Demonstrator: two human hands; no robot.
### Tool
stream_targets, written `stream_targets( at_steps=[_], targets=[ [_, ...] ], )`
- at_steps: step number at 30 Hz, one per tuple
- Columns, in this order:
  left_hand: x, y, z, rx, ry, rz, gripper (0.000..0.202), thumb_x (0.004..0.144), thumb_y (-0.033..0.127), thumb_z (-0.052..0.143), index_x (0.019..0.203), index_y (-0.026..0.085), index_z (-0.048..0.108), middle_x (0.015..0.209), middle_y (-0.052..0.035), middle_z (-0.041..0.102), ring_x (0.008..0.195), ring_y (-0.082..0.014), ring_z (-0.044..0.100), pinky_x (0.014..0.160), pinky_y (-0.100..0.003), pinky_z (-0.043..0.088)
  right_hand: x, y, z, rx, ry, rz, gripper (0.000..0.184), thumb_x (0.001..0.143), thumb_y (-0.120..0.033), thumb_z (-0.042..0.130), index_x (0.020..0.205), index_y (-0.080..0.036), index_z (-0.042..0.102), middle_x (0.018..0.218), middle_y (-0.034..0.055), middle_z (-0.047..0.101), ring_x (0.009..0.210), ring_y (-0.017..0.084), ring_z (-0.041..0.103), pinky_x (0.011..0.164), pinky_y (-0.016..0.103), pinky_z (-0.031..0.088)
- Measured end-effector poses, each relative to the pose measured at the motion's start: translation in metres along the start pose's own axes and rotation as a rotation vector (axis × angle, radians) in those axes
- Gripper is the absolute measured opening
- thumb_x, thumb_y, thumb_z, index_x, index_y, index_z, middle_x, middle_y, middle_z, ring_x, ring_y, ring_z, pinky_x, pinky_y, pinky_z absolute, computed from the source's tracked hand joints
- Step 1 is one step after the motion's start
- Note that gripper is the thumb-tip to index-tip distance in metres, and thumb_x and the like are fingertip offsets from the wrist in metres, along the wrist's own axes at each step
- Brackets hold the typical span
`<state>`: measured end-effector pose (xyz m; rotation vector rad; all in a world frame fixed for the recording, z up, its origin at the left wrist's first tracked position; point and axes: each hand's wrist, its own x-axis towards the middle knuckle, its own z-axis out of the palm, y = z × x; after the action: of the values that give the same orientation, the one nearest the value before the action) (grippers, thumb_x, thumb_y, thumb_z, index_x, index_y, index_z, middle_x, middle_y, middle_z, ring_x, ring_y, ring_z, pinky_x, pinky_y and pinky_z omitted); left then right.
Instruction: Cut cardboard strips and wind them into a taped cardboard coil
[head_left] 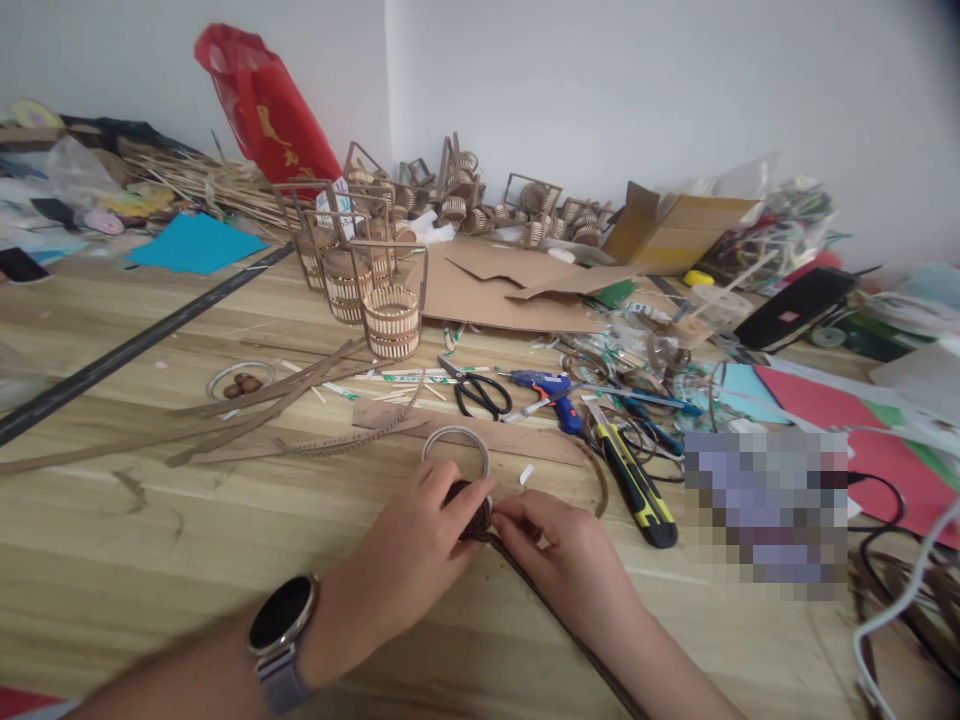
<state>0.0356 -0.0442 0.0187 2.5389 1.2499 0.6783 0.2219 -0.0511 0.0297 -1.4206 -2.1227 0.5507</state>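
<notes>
My left hand (424,525), with a watch on the wrist, is closed around a small dark brown coil (474,518) of wound strip. Its loose end, a narrow brown strip (536,588), trails from the coil toward the lower right. My right hand (574,550) has thumb and forefinger pinched together at the coil's right edge, where the strip leaves it; the exact contact is partly hidden. Just behind my left fingers lies a pale ring (486,455), resting partly over a flat cardboard strip (386,416).
Farther back are black-handled scissors (484,393), a blue glue gun (551,386) and a yellow-black utility knife (637,485). Small slatted buckets (391,325) stand left of a cardboard sheet (502,295). Brown balls (244,384) lie in another ring. A blurred patch covers something at right.
</notes>
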Motion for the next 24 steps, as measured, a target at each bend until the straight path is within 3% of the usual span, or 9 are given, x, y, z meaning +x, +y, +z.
stream_targets(
  at_steps=[12,24],
  targets=[
    [0.0003,0.0023,-0.0021,0.007,-0.022,0.004,0.05,0.076,0.001,0.071,0.122,0.016,0.058,0.102,-0.0087,0.06,0.093,-0.0283,0.061,0.078,-0.045,0.058,-0.0006,-0.0018,-0.0019,-0.018,-0.031,0.008,0.019,0.089,-0.015,0.055,0.078,-0.02,0.069,0.069,0.0023,0.071,0.06,0.016,0.065,0.055,0.023,0.043],
    [0.0006,0.0047,-0.0052,-0.008,-0.048,-0.008,0.048,0.076,0.001,0.072,0.121,0.015,0.06,0.102,-0.0091,0.06,0.094,-0.0281,0.06,0.079,-0.045,0.058,-0.0036,0.0037,0.004,-0.06,0.009,-0.084,0.018,0.089,-0.012,0.052,0.078,-0.02,0.064,0.066,0.0007,0.066,0.056,0.015,0.061,0.053,0.022,0.042]
  ],
)
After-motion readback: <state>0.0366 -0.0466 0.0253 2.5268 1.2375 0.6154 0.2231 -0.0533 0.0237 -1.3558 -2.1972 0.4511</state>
